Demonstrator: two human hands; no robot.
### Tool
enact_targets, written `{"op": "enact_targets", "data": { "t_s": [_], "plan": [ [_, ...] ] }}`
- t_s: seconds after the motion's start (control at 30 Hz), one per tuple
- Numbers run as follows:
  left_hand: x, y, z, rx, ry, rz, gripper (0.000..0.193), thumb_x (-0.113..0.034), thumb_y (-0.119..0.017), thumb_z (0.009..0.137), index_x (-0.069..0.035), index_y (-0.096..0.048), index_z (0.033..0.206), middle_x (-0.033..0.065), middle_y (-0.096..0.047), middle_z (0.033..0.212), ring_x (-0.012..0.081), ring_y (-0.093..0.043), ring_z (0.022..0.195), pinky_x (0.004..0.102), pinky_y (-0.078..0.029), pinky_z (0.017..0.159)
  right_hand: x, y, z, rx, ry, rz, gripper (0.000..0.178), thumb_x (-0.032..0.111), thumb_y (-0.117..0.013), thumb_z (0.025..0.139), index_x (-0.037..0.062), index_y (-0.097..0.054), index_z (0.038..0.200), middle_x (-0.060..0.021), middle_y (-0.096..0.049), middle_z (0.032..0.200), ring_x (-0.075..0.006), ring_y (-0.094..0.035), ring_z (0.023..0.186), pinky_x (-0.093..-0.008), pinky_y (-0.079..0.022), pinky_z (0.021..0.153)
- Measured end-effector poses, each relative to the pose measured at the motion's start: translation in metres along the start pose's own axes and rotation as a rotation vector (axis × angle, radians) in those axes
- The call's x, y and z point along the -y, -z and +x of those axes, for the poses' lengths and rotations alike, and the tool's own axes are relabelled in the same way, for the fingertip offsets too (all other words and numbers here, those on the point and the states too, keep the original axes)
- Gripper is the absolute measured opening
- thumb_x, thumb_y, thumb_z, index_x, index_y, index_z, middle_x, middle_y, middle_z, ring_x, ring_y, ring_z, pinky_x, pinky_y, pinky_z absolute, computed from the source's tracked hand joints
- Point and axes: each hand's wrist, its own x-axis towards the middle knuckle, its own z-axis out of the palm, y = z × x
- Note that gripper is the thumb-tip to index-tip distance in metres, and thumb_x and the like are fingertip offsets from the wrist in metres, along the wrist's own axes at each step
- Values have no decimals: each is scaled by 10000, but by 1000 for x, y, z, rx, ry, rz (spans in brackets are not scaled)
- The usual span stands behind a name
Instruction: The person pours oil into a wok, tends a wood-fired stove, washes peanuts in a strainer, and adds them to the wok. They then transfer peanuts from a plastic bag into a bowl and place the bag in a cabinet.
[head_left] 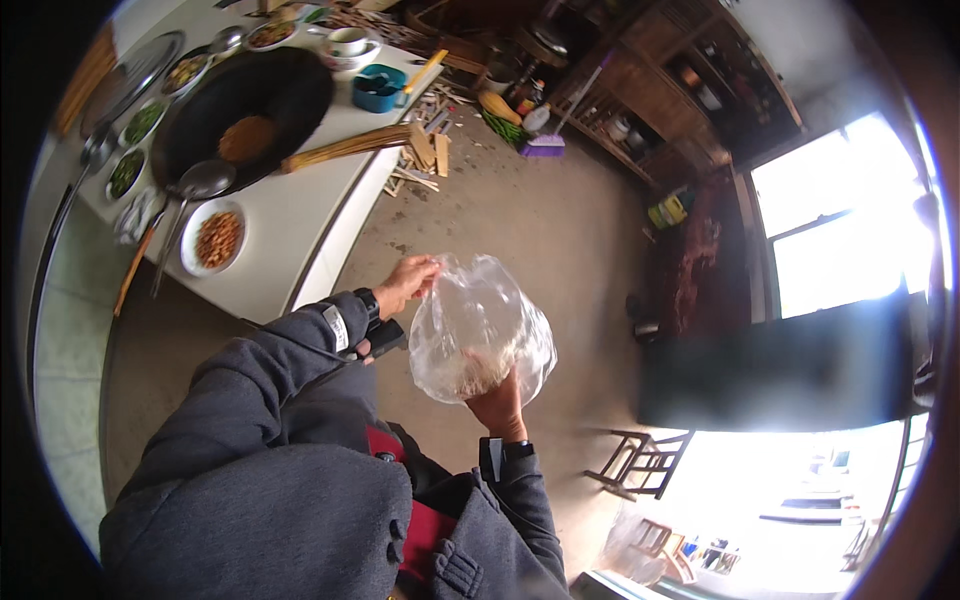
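Note:
A clear plastic bag (505, 315) hangs puffed out in front of my body, over the floor. With thumb and fingers pinched, my left hand (408, 283) holds the bag's upper left edge. Low on the bag's near side is my right hand (498, 405), gripping it. Its fingers are blurred by the plastic, and I cannot tell whether they lie inside or behind it. Something pale (478, 372) shows at the bag's bottom, too unclear to name.
On the white stove counter (285, 285) at left are a wok (290, 95) with brown liquid, a ladle (205, 180), a bowl of peanuts (218, 238), small dishes of chopped greens (145, 120) and a teal container (378, 90). Firewood (430, 130) litters the floor. A wooden stool (640, 465) stands right.

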Motion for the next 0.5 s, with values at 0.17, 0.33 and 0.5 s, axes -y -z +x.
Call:
{"op": "enact_targets", "data": {
  "t_s": [0.17,0.33,0.5],
  "plan": [
    [9,-40,125,22,59,-43,86,-258,-584,959,-179,-617,964,-67,-600,801,57,-554,670,214,-442,570,92,54,40,109,10,469,716,576,-301,956,18,-441,1382,-58,-584,1098,-196,-522,942,-375,-432,836],
    [-50,-88,253,-29,45,-380,93,-241,-649,919,-168,-599,890,-47,-615,785,80,-589,643,237,-493,550,196,110,109,31,290,234,338,131,-505,945,19,-484,1263,-105,-556,1254,-250,-542,1116,-468,-413,1004],
    [-163,-145,334,145,-116,-337,115,-234,-666,916,-160,-632,998,-37,-634,899,85,-616,734,229,-506,614,298,170,187,-240,379,277,326,28,-491,962,9,-475,1287,-113,-565,1266,-251,-571,1129,-383,-465,989]
  ]
}}
